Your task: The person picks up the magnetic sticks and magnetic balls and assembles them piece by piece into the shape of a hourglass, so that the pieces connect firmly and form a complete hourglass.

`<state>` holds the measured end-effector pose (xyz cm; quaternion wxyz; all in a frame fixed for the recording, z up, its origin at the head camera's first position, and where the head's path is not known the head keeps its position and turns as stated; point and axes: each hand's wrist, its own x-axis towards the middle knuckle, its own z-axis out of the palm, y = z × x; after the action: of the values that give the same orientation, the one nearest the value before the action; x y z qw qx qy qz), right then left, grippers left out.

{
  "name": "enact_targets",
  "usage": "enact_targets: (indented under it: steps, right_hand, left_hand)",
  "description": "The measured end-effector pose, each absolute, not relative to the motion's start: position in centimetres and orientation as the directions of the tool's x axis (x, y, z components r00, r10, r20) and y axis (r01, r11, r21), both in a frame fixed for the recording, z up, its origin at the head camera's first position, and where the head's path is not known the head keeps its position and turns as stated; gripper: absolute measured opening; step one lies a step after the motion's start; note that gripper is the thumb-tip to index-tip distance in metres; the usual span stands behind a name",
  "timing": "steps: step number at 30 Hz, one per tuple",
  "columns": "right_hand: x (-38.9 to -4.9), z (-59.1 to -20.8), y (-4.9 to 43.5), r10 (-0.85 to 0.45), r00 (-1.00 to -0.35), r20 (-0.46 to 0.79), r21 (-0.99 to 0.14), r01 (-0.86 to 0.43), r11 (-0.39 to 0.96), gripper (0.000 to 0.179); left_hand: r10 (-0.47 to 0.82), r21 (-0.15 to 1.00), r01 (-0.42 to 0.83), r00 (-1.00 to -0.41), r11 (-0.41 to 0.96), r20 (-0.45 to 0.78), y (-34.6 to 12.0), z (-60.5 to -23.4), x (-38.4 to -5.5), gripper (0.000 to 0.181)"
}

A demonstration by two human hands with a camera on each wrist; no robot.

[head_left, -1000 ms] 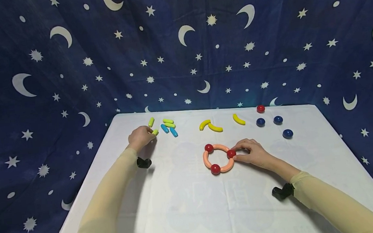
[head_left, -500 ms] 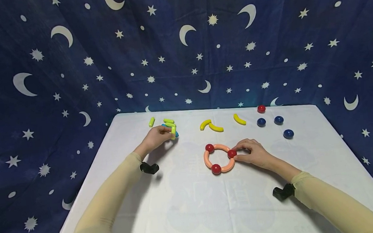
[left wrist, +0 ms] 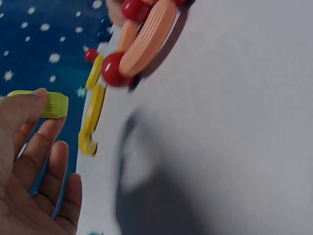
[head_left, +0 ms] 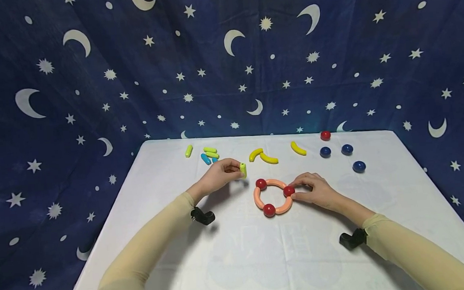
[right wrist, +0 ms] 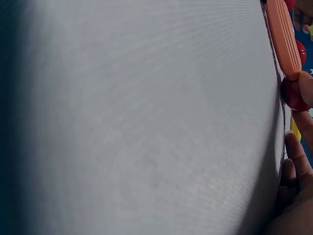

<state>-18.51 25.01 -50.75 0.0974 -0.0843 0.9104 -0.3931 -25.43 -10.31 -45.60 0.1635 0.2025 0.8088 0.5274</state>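
My left hand (head_left: 218,175) pinches a short lime-green rod (head_left: 243,170) between thumb and fingertips, above the table to the upper left of a ring. In the left wrist view the rod (left wrist: 56,105) points out past the thumb, the other fingers loosely bent beneath. The ring lies at mid-table, made of peach curved pieces (head_left: 258,199) joined by red balls (head_left: 269,210). My right hand (head_left: 315,192) pinches the ring's right-hand red ball (head_left: 288,191) between thumb and fingers. The right wrist view shows the thumb on a red ball (right wrist: 293,93) where a peach piece (right wrist: 283,41) meets it.
At the table's back left lie several lime-green rods (head_left: 210,150) and blue rods (head_left: 205,159). Yellow curved pieces (head_left: 269,158) lie at the back middle. Dark blue balls (head_left: 359,166) and one loose red ball (head_left: 325,135) are at the back right. A starry cloth (head_left: 194,66) hangs behind.
My left hand picked up a lime-green rod at the back left and carried it rightward, close to the ring. My right hand has stayed at the ring's red ball.
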Motion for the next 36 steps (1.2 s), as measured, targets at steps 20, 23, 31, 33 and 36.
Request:
enact_targets:
  steps: [20,23,31,33,36]
  right_hand:
    - [-18.7,-51.1,25.0,-0.229,-0.969,-0.088,-0.732,-0.093,0.675,0.044]
    - [-18.7,-51.1,25.1,-0.233,-0.969,-0.083,-0.730,-0.100,0.676,0.043]
    - [-18.6,-50.9,25.1,-0.233,-0.969,-0.085,-0.733,-0.098,0.673,0.042]
    - [-18.6,-50.9,25.1,-0.234,-0.969,-0.083,-0.733,-0.100,0.673,0.041]
    - [-18.6,-50.8,25.1,-0.233,-0.969,-0.079,-0.734,-0.101,0.672,0.041]
  left_hand:
    - [0.586,0.908,0.234,-0.811,0.346,-0.015,-6.1,-46.8,-24.9,0.025]
    - [0.589,0.907,0.241,-0.808,0.345,-0.009,-6.0,-47.0,-24.9,0.024]
    - [0.595,0.901,0.245,-0.803,0.358,-0.018,-5.7,-47.2,-24.8,0.023]
    - [0.594,0.900,0.239,-0.804,0.364,-0.026,-5.7,-47.2,-24.8,0.023]
    - [0.592,0.902,0.230,-0.805,0.364,-0.034,-5.6,-47.3,-24.7,0.023]
